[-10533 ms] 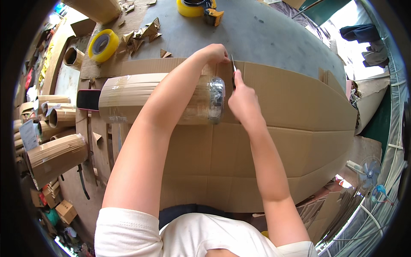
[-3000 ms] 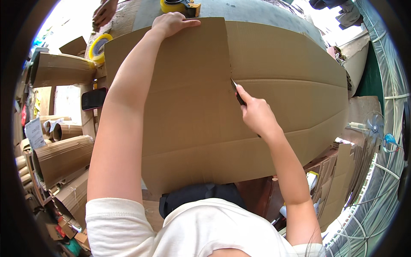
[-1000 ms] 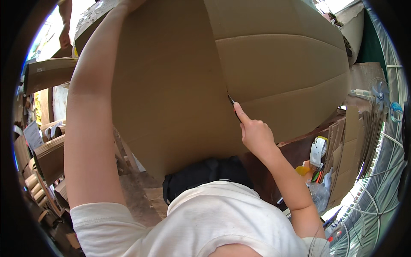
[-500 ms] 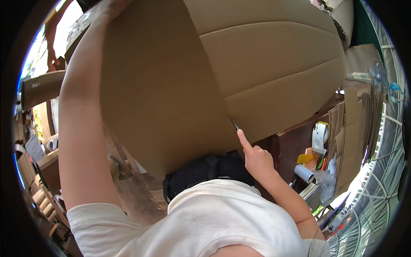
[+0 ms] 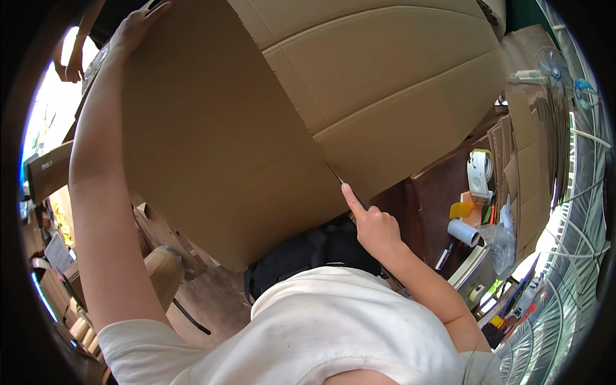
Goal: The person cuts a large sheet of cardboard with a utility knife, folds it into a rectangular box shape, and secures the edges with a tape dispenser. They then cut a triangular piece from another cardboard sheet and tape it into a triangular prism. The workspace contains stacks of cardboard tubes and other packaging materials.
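Note:
A large brown cardboard sheet [image 5: 212, 122] spreads in front of me, its near edge against my dark waist garment. A long cut line runs down it from the far edge, and the creased part [image 5: 385, 77] on the right looks lighter. My right hand [image 5: 377, 231] is closed round a knife [image 5: 335, 173], index finger stretched along it, the thin blade tip at the near end of the cut. My left hand [image 5: 136, 31] reaches far forward and grips the sheet's far left edge; some of its fingers are hidden.
Right of the sheet, a dark red-brown surface [image 5: 433, 192] bears a white tape dispenser [image 5: 478, 173], a pale blue roll [image 5: 463, 232] and a plastic bag [image 5: 497, 247]. Cardboard pieces [image 5: 529, 167] stand beyond, near a fan [image 5: 553, 67]. Another person's hand [image 5: 74, 64] shows at upper left.
The knife and my right hand have moved slightly left and up in the picture. The sheet has shifted left and up too, and my left hand now shows at its edge.

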`<state>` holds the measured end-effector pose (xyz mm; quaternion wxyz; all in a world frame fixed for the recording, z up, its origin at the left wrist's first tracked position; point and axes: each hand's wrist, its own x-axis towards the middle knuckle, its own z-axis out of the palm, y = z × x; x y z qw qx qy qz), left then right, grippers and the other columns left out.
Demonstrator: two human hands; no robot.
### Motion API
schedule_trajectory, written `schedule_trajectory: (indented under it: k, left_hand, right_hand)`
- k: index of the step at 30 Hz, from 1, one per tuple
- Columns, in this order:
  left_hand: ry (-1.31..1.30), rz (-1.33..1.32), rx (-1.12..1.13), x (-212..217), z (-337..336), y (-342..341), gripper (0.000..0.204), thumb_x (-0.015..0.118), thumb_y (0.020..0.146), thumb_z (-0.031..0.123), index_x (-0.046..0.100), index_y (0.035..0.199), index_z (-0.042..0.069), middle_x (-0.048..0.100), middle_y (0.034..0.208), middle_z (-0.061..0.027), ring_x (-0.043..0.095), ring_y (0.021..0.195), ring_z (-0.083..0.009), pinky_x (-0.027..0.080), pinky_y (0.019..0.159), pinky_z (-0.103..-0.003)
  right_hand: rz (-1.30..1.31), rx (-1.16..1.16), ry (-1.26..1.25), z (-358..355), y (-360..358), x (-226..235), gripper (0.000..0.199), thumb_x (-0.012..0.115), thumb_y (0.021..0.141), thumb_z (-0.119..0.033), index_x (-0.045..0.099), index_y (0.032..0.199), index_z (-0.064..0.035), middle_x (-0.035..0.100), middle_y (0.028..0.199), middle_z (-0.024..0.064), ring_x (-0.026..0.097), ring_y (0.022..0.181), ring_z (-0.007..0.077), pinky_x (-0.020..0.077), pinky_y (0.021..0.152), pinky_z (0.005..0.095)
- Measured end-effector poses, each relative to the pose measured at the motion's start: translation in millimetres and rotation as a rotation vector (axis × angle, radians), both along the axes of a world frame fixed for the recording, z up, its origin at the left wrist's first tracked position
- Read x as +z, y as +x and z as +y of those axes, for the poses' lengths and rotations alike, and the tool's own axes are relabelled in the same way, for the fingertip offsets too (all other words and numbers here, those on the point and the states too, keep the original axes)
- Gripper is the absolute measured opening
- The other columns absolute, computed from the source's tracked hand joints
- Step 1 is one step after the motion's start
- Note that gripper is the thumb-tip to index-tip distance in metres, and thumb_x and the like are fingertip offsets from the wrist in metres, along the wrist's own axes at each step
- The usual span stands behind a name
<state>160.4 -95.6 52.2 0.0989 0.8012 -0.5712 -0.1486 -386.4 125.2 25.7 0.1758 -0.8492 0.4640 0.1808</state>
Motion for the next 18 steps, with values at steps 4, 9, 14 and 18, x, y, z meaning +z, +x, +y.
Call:
schedule_trajectory:
  k: [4, 9, 14, 18]
  left_hand:
    - [-0.001, -0.089, 0.005, 16.1, 4.2, -16.3, 0.070, 0.048, 0.078, 0.066, 0.065, 0.097, 0.001, 0.064, 0.080, -0.0095, 0.061, 0.076, -0.0163, 0.043, 0.075, -0.027]
    - [-0.162, -0.006, -0.051, 28.5, 5.2, -38.9, 0.067, 0.049, 0.079, 0.064, 0.065, 0.094, 0.000, 0.062, 0.074, -0.0055, 0.058, 0.072, -0.0129, 0.043, 0.071, -0.027]
    - [-0.128, -0.122, -0.017, 26.2, 3.9, -19.3, 0.074, 0.045, 0.075, 0.072, 0.064, 0.084, 0.001, 0.059, 0.067, -0.0086, 0.058, 0.067, -0.0191, 0.043, 0.069, -0.030]
    - [-0.174, -0.095, -0.021, 21.4, 3.0, -14.3, 0.075, 0.044, 0.074, 0.073, 0.063, 0.079, 0.000, 0.058, 0.064, -0.0105, 0.058, 0.064, -0.0201, 0.043, 0.068, -0.031]
  right_hand:
    - [-0.057, -0.045, -0.032, 16.6, -12.0, 1.4, 0.074, 0.054, 0.071, 0.000, 0.032, 0.139, -0.0193, 0.049, 0.050, 0.0134, 0.053, 0.040, 0.0270, 0.0468, 0.040, 0.0372]
    - [-0.124, -0.059, -0.024, -19.4, 21.8, -20.5, 0.074, 0.053, 0.069, 0.002, 0.033, 0.138, -0.0165, 0.053, 0.054, 0.0171, 0.059, 0.049, 0.0314, 0.0499, 0.047, 0.0407]
    - [-0.110, -0.036, -0.080, -5.2, 17.1, -22.3, 0.075, 0.054, 0.069, 0.001, 0.032, 0.138, -0.0162, 0.053, 0.056, 0.0174, 0.058, 0.048, 0.0309, 0.0505, 0.048, 0.0392]
    - [-0.069, -0.058, -0.098, 17.7, 7.6, -4.2, 0.078, 0.054, 0.067, 0.002, 0.031, 0.139, -0.0182, 0.048, 0.051, 0.0133, 0.053, 0.040, 0.0250, 0.0469, 0.040, 0.0342]
